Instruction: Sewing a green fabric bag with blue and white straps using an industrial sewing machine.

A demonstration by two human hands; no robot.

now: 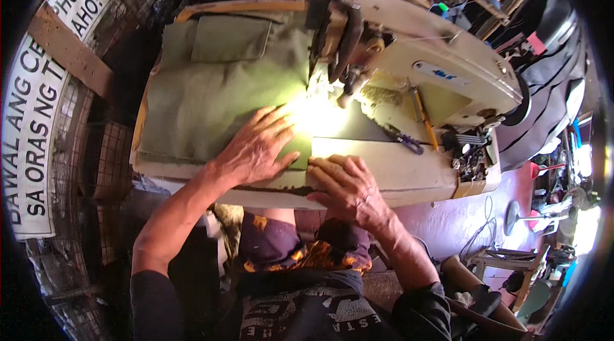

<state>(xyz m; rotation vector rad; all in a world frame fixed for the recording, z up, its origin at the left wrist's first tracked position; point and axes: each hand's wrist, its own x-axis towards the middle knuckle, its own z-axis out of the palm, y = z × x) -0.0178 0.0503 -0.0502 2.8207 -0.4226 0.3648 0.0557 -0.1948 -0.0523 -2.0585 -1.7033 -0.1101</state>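
Observation:
An olive-green cloth [211, 101] with a sewn pocket or flap lies over the left side of a sewing machine table [390, 162]. My left hand [256, 146] rests flat on it, fingers stretched toward the brightly lit needle area. My right hand [348, 187] is at the cloth's near right edge, by the table's front, with fingers bent and closed on that edge. Its fingertips are partly hidden. The sewing machine [428, 53] stands just beyond both hands. Glare from its lamp hides the needle and presser foot.
Dark-handled snips [406, 139] and a yellow pencil-like tool [424, 117] lie right of the needle. Small metal parts [470, 149] fill the table's right end. A wire-mesh wall with a white sign [38, 143] stands left. Dark grey material [543, 98] hangs at right.

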